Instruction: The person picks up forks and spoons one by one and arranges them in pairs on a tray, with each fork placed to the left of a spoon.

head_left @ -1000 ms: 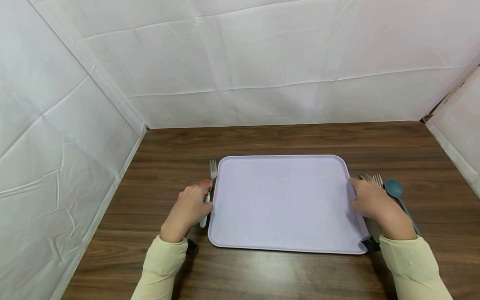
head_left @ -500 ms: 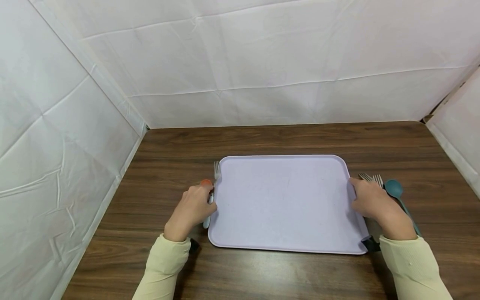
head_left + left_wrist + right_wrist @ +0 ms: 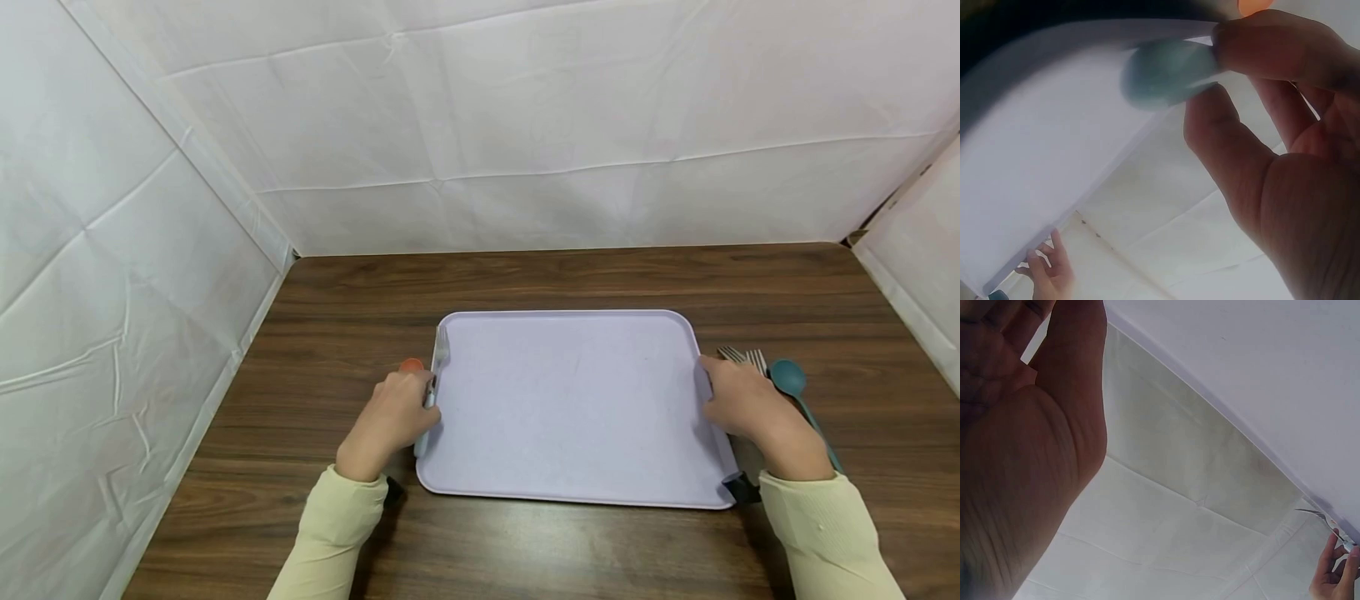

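A fork (image 3: 441,346) with a pale blue-white handle is pinched between the thumb and fingers of my left hand (image 3: 392,417). It overlaps the left edge of a lilac tray (image 3: 570,408), tines pointing away from me. The left wrist view shows the blurred handle end (image 3: 1169,72) sticking out past the thumb tip. At the tray's opposite side my right hand (image 3: 742,404) grips the right rim, thumb toward the upper face. In the right wrist view, that hand's fingertips are cut off by the frame.
An orange round-ended piece (image 3: 412,364) shows beyond my left hand, mostly hidden by it. Right of my right hand lie a teal spoon (image 3: 788,377) and two forks (image 3: 757,361), partly covered by the hand. White sheeting (image 3: 525,125) walls in the wooden table (image 3: 562,542).
My left hand has moved right with the fork, from beside the tray to over its left edge. The orange piece is left behind on the table. The right hand and tray stay put.
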### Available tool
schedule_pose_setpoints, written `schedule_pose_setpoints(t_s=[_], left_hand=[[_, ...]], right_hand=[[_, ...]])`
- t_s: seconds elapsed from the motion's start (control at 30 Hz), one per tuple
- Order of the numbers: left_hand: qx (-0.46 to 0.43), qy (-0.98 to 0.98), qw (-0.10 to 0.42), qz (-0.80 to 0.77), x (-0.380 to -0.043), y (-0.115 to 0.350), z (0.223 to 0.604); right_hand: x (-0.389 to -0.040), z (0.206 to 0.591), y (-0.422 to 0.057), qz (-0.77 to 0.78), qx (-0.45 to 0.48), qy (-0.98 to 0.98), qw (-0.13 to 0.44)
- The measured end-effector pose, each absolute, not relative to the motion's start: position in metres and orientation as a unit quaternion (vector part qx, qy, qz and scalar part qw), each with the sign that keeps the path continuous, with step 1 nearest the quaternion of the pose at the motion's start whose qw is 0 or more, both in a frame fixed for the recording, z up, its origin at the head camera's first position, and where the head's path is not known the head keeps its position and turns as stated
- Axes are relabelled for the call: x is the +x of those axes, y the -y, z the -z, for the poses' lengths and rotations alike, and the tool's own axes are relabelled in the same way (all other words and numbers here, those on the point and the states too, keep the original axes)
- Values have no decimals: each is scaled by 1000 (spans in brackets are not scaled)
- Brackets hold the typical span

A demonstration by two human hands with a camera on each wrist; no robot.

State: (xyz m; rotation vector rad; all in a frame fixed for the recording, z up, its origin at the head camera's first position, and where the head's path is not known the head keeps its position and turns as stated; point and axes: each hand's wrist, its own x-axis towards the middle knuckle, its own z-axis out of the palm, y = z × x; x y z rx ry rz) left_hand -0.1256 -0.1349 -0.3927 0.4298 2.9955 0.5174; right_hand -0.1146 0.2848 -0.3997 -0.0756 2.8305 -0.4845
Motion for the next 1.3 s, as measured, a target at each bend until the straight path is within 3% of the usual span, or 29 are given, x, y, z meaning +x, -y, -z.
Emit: schedule_pose_setpoints(t_s=[0.6, 1.0, 1.3], left_hand=[[138, -980, 3, -144, -125, 119, 398], [164, -979, -66, -107, -121, 112, 405], [171, -977, -66, -111, -120, 110, 407]], right_hand=[[-115, 400, -285, 172, -24, -975, 142], [-116, 400, -286, 168, -23, -975, 144], [-116, 400, -286, 171, -21, -974, 146]])
